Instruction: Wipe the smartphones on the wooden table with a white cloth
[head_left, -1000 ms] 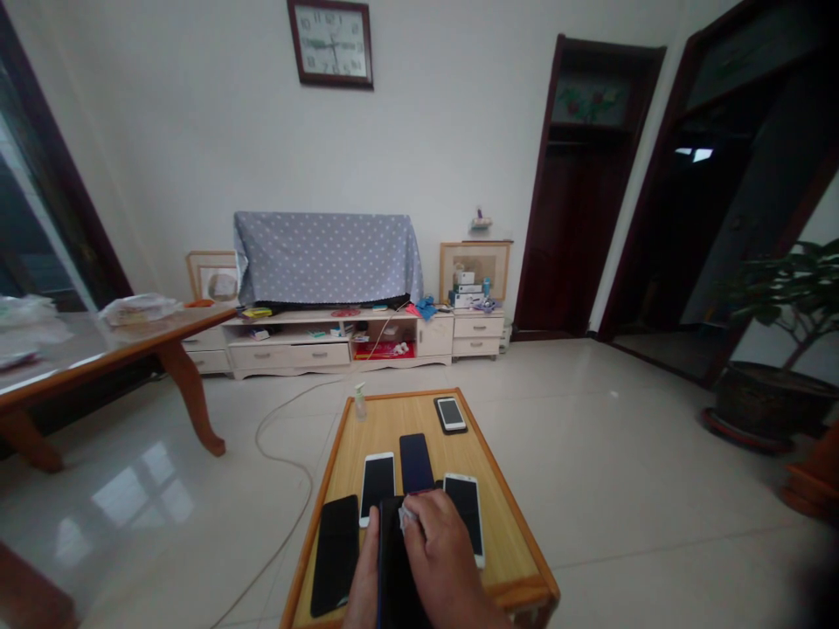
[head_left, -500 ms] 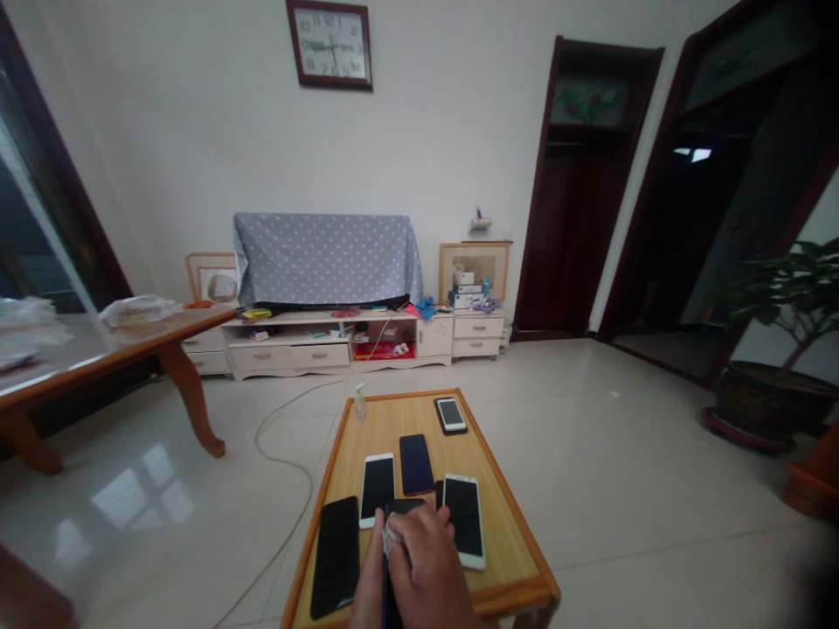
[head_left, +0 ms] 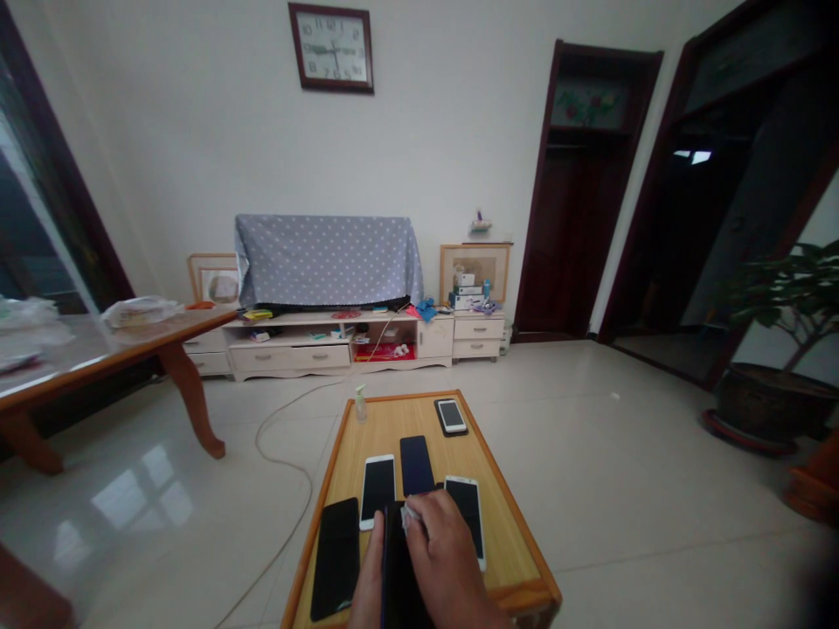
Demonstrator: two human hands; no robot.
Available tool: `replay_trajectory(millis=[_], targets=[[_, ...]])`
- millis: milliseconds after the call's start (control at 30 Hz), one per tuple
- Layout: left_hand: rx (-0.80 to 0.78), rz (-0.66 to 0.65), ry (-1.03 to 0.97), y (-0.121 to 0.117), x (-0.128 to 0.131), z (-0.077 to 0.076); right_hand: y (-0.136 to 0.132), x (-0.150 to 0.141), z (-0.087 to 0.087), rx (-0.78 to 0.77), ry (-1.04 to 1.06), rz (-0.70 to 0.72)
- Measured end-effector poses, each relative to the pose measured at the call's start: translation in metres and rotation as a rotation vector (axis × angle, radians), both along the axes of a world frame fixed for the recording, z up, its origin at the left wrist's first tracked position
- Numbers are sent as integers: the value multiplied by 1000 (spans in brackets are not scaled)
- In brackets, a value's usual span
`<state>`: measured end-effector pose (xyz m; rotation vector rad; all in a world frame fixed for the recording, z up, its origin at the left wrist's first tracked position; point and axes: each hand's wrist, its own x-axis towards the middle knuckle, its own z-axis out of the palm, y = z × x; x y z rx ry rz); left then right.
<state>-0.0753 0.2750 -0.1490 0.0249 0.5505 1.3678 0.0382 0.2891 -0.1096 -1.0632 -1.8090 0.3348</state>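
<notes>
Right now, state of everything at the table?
left hand, gripping held phone
right hand, pressing cloth on it
held phone, tilted up
cloth, bunched
black phone, flat, dark
left white phone, flat, dark
blue phone, flat
right white phone, flat, dark
small phone, flat
spray bottle, upright

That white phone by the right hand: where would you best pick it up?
Probably by its long outer edge, from the right. The phone lies flat on the table, so there is little to pinch, and the right hand crowds its other side.
</notes>
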Motion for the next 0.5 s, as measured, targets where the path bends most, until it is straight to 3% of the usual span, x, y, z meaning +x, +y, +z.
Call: replay_trajectory(millis=[133, 267, 500], targets=[[44, 23, -6, -1, 1, 8, -2, 0, -6, 15, 9, -20], [89, 23, -5, -2, -3, 14, -9, -8, -13, 60, -16, 52], [120, -51, -18, -2, -11, 5, 2, 0, -10, 1, 5, 38]])
